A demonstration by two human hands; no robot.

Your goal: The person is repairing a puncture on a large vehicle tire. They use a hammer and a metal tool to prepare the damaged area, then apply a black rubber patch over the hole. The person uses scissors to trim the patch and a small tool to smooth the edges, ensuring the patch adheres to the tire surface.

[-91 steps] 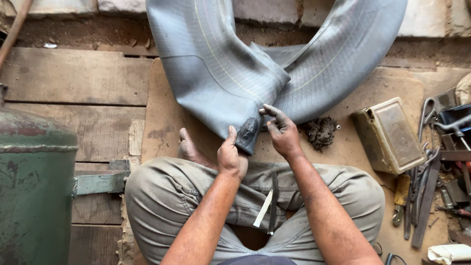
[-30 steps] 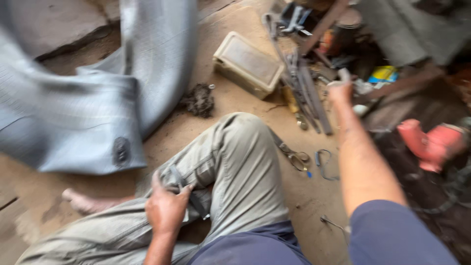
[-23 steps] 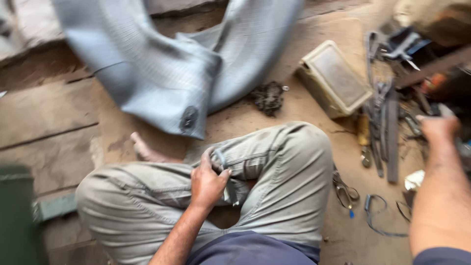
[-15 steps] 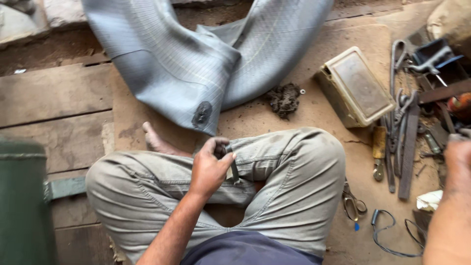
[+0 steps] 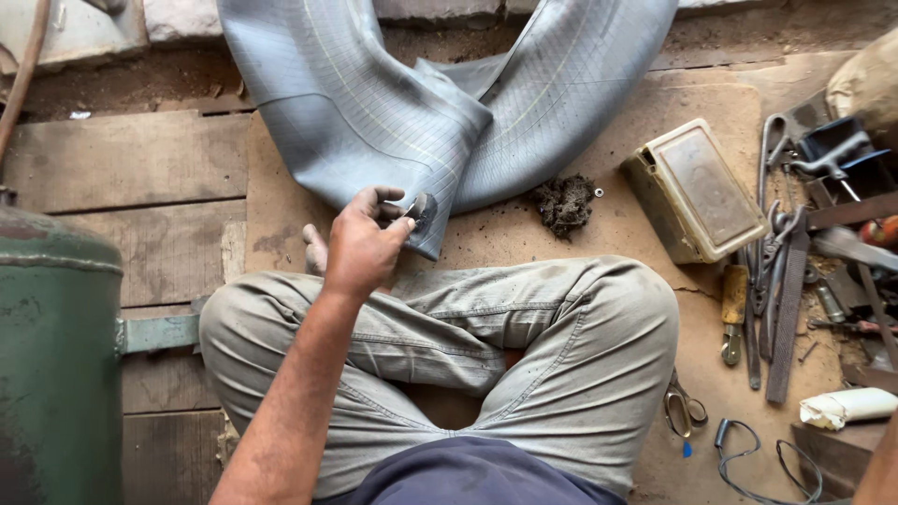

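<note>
A large grey rubber inner tube (image 5: 374,112) lies folded on the floor in front of my crossed legs in khaki trousers (image 5: 561,346). A dark round patch (image 5: 420,208) sits on the tube's near folded corner. My left hand (image 5: 360,245) pinches that corner, fingertips on the patch. Just left of the hand my bare foot (image 5: 316,248) shows. My right hand is out of view; only a strip of its forearm (image 5: 884,468) shows at the bottom right edge.
A green metal tank (image 5: 56,355) stands at the left on wooden planks (image 5: 122,159). To the right are a beige box (image 5: 697,192), a dark fibre clump (image 5: 564,201), long metal tools (image 5: 776,299), scissors (image 5: 683,411), a wire loop (image 5: 758,458) and a white roll (image 5: 847,407).
The view swung right to the tools and back to the tube. My left hand rose from my knee to the tube's patch. My right hand reached right and left the view.
</note>
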